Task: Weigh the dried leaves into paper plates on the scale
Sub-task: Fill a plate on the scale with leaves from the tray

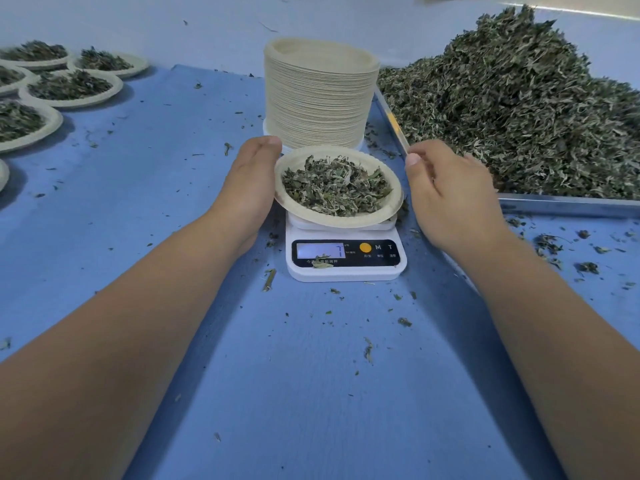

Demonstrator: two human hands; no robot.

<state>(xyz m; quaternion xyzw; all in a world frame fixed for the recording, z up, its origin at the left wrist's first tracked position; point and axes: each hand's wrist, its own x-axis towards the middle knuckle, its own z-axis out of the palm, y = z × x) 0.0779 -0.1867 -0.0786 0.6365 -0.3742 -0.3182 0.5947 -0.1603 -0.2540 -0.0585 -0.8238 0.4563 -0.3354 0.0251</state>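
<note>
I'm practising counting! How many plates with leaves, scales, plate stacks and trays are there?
Plates with leaves: 6
Scale: 1
Stack of empty plates: 1
Metal tray: 1
Total: 9

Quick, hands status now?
Left hand: open, straight fingers against the round beige paper plate of dried leaves.
Right hand: fingers curled, palm hidden; cannot tell.
</note>
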